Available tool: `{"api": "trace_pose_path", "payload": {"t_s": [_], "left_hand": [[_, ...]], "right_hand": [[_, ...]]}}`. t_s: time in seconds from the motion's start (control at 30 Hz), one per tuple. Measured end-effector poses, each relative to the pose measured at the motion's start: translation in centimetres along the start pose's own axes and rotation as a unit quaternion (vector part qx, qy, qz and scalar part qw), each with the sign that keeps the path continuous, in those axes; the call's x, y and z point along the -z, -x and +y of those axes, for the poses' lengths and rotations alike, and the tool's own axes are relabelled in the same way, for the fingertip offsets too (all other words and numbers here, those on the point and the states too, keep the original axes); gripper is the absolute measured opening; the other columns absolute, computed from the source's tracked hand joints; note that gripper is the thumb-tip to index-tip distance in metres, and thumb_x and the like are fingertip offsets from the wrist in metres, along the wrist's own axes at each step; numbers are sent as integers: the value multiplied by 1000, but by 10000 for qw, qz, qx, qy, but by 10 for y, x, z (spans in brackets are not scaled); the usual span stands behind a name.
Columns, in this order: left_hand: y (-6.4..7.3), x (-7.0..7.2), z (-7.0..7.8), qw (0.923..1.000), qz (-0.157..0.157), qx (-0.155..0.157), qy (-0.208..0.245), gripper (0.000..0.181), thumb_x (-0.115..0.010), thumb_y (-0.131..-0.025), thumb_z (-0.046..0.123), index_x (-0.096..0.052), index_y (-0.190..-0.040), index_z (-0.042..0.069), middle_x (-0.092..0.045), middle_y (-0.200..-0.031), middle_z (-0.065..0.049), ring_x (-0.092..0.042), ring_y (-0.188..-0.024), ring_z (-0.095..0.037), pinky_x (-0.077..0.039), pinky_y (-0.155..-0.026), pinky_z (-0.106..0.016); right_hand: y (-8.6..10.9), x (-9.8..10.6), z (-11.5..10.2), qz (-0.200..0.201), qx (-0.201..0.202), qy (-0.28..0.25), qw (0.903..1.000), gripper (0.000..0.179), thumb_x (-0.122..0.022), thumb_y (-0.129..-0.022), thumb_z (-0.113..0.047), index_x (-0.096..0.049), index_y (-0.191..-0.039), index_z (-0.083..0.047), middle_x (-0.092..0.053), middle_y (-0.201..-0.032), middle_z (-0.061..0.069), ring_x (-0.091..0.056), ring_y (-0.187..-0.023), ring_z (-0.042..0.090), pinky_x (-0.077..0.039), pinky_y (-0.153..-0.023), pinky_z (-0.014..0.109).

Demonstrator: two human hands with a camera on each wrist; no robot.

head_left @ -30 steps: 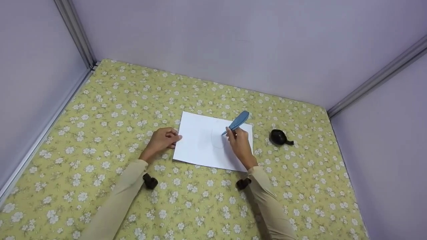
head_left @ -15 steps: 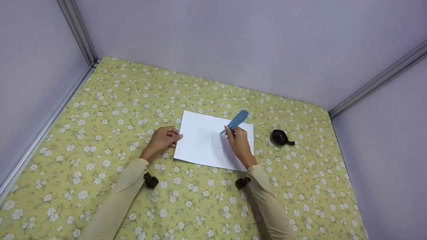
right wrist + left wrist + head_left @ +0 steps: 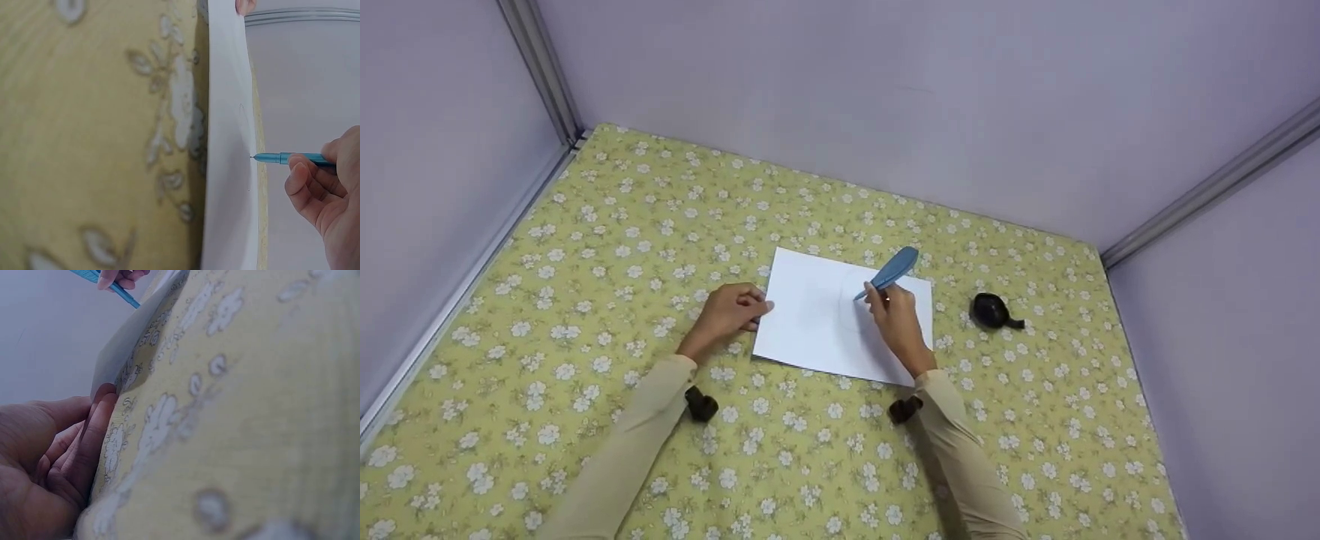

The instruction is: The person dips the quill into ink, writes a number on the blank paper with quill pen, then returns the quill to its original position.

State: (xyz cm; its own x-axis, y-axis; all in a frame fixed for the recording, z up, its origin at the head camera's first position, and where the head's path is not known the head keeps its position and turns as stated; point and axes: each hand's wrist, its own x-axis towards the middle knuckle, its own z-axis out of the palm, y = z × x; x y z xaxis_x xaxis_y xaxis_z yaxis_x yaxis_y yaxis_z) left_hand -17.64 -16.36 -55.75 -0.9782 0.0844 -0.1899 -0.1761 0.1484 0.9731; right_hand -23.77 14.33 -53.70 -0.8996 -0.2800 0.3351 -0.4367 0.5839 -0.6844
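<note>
A white sheet of paper (image 3: 802, 315) lies on a flowered cloth, with a faint curved line drawn on its right half. My left hand (image 3: 727, 311) pinches the sheet's left edge, thumb above and fingers underneath. The left wrist view shows that edge lifted a little, the paper (image 3: 115, 354) bending away from the cloth. In my right hand (image 3: 898, 319) is a blue pen (image 3: 897, 268) with a broad feather-shaped top, held between thumb and fingers. Seen from the right wrist, the tip of the pen (image 3: 270, 158) is right at the paper's surface (image 3: 230, 197).
To the right of the paper sits a small black rounded dish (image 3: 988, 310) with a short stub handle. Yellow cloth (image 3: 607, 315) with white flowers covers the table. Pale walls (image 3: 840, 97) close in the back and both sides, with metal posts (image 3: 544, 71) at the corners.
The pen tip has shifted slightly left and away from me across the paper, within the right hand's grip. My left hand keeps its pinch on the edge. The head view has tilted slightly.
</note>
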Motion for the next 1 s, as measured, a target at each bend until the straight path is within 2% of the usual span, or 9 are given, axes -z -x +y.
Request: {"api": "trace_pose_path", "payload": {"t_s": [0.23,0.43,1.0], "left_hand": [[0,0,0,9999,-65,46,144,23,-71,-103,18,-69,-115,-1,-70,-94,-10,-69,-79,-15,-60,-71,-25],[0,0,0,10000,-41,37,-66,25,-71,-102,21,-70,-114,-1,-71,-96,-13,-69,-81,-15,-61,-73,-25],[-1,0,1,10000,-78,-6,32,23,-72,-102,18,-70,-113,-1,-71,-94,-11,-69,-79,-15,-62,-72,-26]], "right_hand": [[0,0,1,15,56,-108,9999,23,-59,-109,-13,-69,-100,4,-73,-83,13,-64,-69,16,-50,-60,23],[1,0,2,10,118,-94,9999,22,-59,-109,-12,-69,-100,5,-73,-84,13,-64,-69,16,-50,-59,23],[-3,-7,-2,-84,180,-279,9994,26,-58,-110,-14,-71,-98,6,-72,-82,13,-63,-69,15,-51,-60,23]]}}
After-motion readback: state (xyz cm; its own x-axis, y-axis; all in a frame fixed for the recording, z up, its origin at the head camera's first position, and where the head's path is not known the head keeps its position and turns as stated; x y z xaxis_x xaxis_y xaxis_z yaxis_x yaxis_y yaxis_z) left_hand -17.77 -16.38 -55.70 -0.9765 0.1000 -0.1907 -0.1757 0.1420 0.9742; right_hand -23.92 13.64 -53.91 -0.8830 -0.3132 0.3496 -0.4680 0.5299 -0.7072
